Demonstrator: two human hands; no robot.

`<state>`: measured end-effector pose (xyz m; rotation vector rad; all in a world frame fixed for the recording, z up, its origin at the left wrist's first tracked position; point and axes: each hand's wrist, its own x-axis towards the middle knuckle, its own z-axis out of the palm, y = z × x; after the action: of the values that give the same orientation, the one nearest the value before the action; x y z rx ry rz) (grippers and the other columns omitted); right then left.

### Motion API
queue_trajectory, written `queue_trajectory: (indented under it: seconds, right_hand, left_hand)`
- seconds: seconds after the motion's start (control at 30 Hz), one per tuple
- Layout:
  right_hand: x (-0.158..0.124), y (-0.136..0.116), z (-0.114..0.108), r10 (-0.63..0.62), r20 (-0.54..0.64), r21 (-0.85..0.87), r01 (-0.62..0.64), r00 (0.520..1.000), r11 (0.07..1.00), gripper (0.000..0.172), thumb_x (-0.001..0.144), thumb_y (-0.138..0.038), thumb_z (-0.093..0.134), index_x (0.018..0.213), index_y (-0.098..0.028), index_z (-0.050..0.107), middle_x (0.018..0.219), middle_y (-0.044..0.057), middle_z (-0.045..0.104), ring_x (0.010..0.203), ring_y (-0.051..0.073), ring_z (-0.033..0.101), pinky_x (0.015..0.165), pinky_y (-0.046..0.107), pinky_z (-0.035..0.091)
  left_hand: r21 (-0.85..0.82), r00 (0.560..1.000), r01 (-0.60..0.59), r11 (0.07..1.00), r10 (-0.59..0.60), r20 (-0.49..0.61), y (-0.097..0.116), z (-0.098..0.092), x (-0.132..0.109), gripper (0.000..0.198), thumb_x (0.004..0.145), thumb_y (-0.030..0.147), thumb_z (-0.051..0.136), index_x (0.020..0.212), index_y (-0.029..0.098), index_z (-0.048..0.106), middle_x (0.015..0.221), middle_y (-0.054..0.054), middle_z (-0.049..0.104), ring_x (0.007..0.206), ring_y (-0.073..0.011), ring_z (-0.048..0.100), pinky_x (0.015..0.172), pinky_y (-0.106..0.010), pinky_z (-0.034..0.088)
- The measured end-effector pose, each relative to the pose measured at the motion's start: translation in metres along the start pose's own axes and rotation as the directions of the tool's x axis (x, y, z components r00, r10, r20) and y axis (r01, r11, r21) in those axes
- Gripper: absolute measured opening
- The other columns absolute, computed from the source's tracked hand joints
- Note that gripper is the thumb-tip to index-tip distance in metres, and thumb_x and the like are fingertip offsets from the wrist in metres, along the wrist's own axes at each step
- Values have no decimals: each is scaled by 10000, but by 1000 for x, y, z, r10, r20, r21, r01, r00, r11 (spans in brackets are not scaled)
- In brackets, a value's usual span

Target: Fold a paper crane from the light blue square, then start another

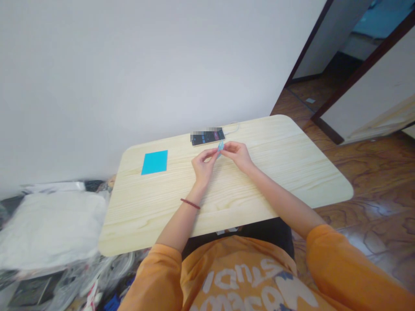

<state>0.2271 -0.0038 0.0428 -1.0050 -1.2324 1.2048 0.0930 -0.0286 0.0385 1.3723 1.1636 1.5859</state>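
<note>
A small light-blue piece of folded paper (221, 147) is pinched between my two hands above the middle of the table. My left hand (205, 163) holds it from the left with thumb and fingertips, and a red-brown bracelet circles that wrist. From the right, my right hand (238, 154) grips the same piece between thumb and forefinger. The fingers cover part of it, so its full shape cannot be made out. A flat square of bright blue paper (154, 162) lies to the left of my hands.
Just beyond my hands a phone (207, 136) lies on the pale wooden table (168, 216), with a white cable (234, 128) at its right end. The wall stands behind the table's far edge. White bedding or cloth (52, 229) and clutter are at the lower left.
</note>
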Motion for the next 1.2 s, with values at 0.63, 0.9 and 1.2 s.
queue_trajectory:
  seconds: [0.63, 0.9, 1.2]
  right_hand:
    - [-1, 2, 1, -18, -47, -23, 17, 999, 1000, 327, 519, -457, 796, 660, -185, 683, 698, 20, 686, 678, 161, 630, 707, 314, 508]
    - [-2, 0, 1, -3, -61, -11, 2, 998, 1000, 314, 504, -436, 808, 647, -185, 684, 696, 18, 687, 678, 160, 623, 709, 314, 502]
    - [-3, -3, -1, 33, -21, 16, -32, 999, 999, 310, 514, -436, 798, 622, -177, 667, 644, 2, 653, 615, 127, 574, 623, 269, 463]
  left_hand:
    - [-111, 999, 34, 993, -37, -32, -1, 3, 3, 275, 671, 300, 749, 887, 178, 632, 813, -30, 671, 760, -129, 640, 752, -272, 518]
    - [-144, 988, 157, 977, -156, 19, -9, 2, 6, 245, 647, 337, 756, 784, 156, 665, 803, -46, 693, 744, -152, 648, 759, -312, 519]
    - [-150, 994, 111, 983, -109, 19, -10, 1, 6, 215, 650, 320, 756, 764, 158, 669, 861, -57, 684, 822, -158, 650, 782, -300, 515]
